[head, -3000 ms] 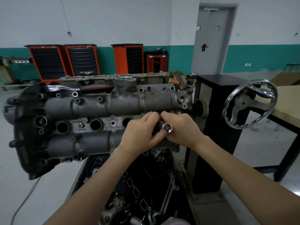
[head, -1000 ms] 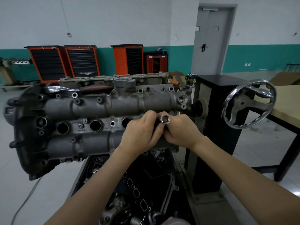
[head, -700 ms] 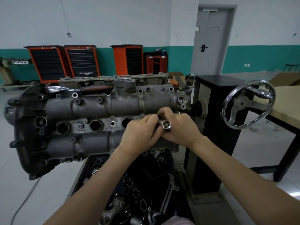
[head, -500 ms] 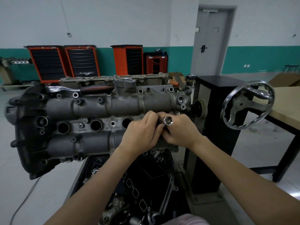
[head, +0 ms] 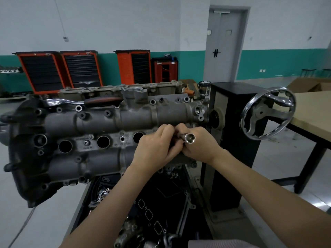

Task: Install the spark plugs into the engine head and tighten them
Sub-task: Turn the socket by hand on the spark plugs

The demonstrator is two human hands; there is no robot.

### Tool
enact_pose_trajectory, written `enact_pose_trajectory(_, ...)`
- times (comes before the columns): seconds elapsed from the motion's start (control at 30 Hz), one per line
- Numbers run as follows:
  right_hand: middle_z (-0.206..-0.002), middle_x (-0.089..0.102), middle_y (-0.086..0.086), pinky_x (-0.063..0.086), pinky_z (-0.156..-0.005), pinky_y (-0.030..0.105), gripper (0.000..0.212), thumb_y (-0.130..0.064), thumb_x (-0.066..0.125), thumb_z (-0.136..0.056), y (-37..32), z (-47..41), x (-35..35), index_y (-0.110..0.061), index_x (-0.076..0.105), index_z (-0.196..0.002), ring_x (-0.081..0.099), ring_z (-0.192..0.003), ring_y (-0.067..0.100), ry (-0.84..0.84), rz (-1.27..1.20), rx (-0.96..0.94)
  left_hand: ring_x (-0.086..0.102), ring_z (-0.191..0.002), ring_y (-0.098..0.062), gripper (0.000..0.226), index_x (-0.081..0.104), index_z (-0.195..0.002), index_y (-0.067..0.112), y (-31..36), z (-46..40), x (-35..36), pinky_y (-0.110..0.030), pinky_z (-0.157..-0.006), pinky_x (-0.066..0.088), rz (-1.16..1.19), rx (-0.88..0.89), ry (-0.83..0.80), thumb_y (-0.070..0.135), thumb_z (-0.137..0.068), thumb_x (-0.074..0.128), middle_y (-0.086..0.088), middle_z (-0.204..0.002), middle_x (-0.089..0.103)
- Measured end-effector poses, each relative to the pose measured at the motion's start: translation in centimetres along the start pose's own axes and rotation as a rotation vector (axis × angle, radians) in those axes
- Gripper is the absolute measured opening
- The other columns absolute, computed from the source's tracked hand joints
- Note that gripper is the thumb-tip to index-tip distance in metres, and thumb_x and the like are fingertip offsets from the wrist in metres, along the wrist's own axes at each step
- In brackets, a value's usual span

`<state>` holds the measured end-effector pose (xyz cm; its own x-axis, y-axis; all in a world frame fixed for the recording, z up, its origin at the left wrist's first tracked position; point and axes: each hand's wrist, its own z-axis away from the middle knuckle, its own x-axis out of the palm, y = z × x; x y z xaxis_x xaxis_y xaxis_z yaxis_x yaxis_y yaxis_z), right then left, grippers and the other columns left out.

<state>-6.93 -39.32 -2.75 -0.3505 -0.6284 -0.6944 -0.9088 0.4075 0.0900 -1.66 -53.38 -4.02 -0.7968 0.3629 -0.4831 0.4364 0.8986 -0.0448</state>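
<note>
Engine head point(head: 100, 138) fills left and centre of frame, tilted face-on to camera on a black stand point(head: 231, 140); its left edge runs off the frame side, right end butts the stand's hub. Open grey floor to left and right of it. Wooden counter point(head: 311, 108) at right edge, its corner close behind the chrome handwheel point(head: 267, 113); narrow gap between them. Orange tool cabinets point(head: 59, 70) along the teal-striped back wall, well apart from the engine; grey door point(head: 224, 43) upper right. Ratchet point(head: 84, 101) with dark handle lies on the head's top edge, upper left of centre. Three open plug wells in a row across the middle; the fourth, rightmost, is hidden behind the hands. Left hand point(head: 155, 147) and right hand point(head: 200, 145) touch at centre frame, both with fingers curled, pinching the shaft of a chrome socket point(head: 189, 138) whose open end faces the camera. Spark plug itself not visible. Cast round logo and small stamped characters between the wells, too small to read.
</note>
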Motion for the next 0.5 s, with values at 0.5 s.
enact_pose_trajectory(0.5, -0.062, 0.06, 0.005, 0.034, -0.037, 0.022, 0.025, -0.013, 0.051, -0.072, 0.01, 0.06, 0.32, 0.003, 0.056, -0.091, 0.052, -0.043, 0.022, -0.051, -0.002, 0.051, 0.049, -0.038, -0.022, 0.035, 0.057, -0.074, 0.002, 0.06, 0.11, -0.02, -0.019, -0.037, 0.025, 0.007, -0.019, -0.045, 0.029, -0.089, 0.041, -0.007, -0.064, 0.056)
